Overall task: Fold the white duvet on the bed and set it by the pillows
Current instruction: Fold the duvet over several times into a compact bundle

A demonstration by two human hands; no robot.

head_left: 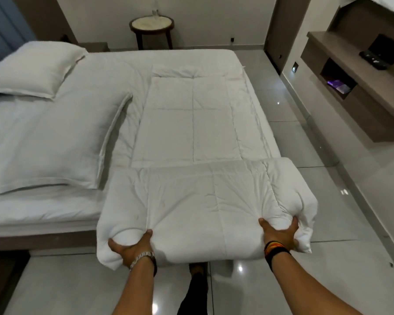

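The white duvet [187, 137] lies folded into a long strip across the foot of the bed [43, 214], its near end doubled into a thick roll that overhangs the bed's edge above the tiled floor [328, 269]. The left hand [130, 246], with a metal watch on its wrist, and the right hand [280, 233], with dark striped bands on its wrist, each have their grip closed on the near fold of that roll, thumbs on top and fingers tucked under. Two white pillows [52, 151] lie at the left, the nearer just beside the duvet, and a round side table [151, 25] stands against the far wall.
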